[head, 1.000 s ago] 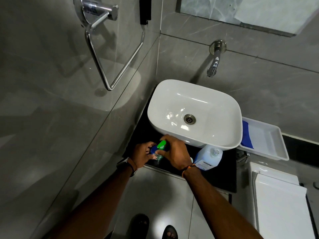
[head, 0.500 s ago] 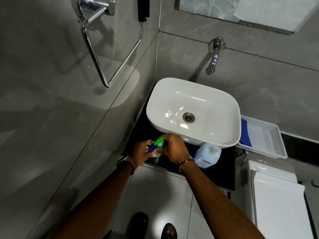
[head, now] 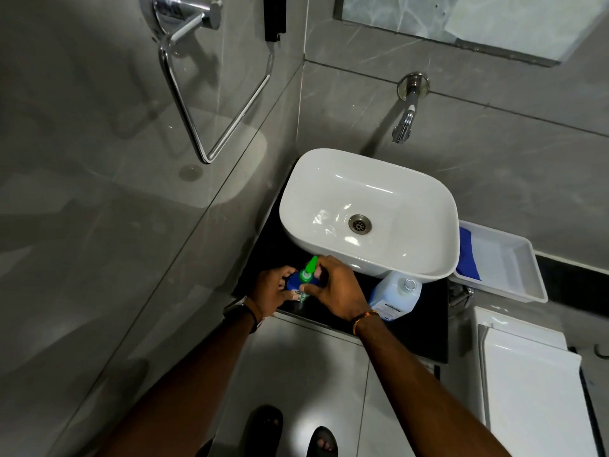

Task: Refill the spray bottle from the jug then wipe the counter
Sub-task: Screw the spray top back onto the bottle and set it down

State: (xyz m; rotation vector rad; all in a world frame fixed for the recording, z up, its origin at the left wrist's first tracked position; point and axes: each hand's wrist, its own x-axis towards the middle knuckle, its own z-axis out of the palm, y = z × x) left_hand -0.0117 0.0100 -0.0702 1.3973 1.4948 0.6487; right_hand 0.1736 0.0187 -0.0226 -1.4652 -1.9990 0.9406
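A small spray bottle (head: 301,283) with a blue body and a green nozzle top stands on the black counter (head: 425,328) in front of the white basin. My left hand (head: 273,288) grips its body from the left. My right hand (head: 339,291) wraps around its green top from the right. The pale blue jug (head: 395,295) with an open neck stands just right of my right hand, partly under the basin's rim. A blue cloth (head: 468,255) lies in a white tray to the right.
The white basin (head: 369,192) fills most of the counter, with a wall tap (head: 407,117) above it. A white tray (head: 514,272) sits at the right; a white toilet tank lid (head: 527,384) is below it. A chrome towel ring (head: 214,87) hangs on the left wall.
Both hands stay on the spray bottle. The green top has turned slightly and now points more upward. The jug has not moved.
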